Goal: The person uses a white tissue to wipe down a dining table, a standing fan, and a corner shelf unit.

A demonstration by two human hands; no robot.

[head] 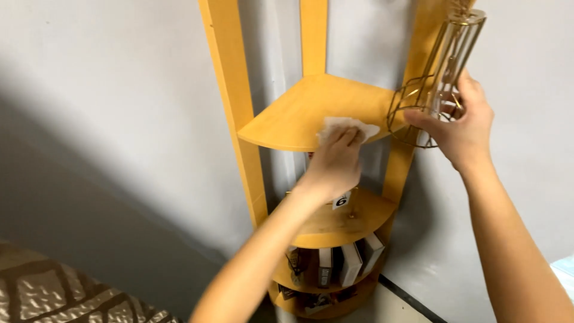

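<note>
**Cloth pressed at the shelf's front edge, wire holder lifted clear**

Closed over a white cloth (350,127), my left hand (335,161) presses it flat on the top shelf (299,113), near the curved front edge. My right hand (463,122) curls around a gold wire holder (439,66), upright, long axis vertical, held off the shelf's right corner. The cloth is soft and crumpled; the shelf is smooth yellow wood, quarter-round. The left hand is nearer the bare shelf.
</note>
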